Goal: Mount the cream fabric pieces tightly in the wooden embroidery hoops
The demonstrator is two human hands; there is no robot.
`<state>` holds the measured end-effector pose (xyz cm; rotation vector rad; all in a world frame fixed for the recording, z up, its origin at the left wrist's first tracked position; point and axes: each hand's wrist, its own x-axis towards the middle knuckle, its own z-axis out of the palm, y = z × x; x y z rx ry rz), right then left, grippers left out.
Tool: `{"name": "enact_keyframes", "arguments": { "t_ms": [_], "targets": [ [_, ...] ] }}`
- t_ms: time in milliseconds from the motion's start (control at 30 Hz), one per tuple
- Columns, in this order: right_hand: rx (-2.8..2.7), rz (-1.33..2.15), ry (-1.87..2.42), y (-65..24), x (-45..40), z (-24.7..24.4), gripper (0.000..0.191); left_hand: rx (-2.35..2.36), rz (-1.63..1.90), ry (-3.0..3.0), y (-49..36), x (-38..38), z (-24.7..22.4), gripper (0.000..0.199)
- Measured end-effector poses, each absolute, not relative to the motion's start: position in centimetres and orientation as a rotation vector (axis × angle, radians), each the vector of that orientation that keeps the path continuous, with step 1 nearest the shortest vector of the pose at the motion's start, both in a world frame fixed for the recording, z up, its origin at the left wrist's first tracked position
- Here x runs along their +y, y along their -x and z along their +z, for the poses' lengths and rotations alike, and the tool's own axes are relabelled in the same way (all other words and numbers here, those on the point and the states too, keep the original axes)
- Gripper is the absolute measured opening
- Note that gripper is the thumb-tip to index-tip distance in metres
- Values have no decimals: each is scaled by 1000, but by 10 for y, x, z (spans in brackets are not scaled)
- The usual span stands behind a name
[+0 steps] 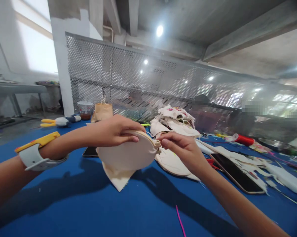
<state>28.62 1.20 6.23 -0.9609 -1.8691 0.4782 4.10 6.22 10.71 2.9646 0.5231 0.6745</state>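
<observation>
In the head view, mid-frame, the left hand (115,130) clasps the hoop (149,140); the right hand (183,144), fingertips nearly together, pinches its screw (158,144). Cloth (125,156) looks already mounted, unstitched where visible; screw tightness unclear.

Brown paper bag (103,112) beside a clear cup (85,110)

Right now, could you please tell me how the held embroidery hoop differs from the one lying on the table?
The held hoop is raised and tilted in the left hand; the lying hoop rests on the blue table. The held hoop's cloth looks plain; the lying hoop's shows a yellow-green mark. Both carry pale cloth.
</observation>
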Motion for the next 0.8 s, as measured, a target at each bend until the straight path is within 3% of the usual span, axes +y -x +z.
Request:
{"name": "enact_keyframes", "arguments": {
  "t_ms": [400, 600, 800],
  "targets": [
    [-2342, 160, 1053, -297, 13, 57, 13, 451, 574, -3021, -69, 67, 100, 21],
    [-2565, 309, 1221, -305, 1, 71, 13, 293, 419, -2944, -84, 73, 108, 18],
    [-2622, 74, 1173, -306, -7, 60, 19, 153, 282, -2854, -97, 89, 112, 18]
  ]
}}
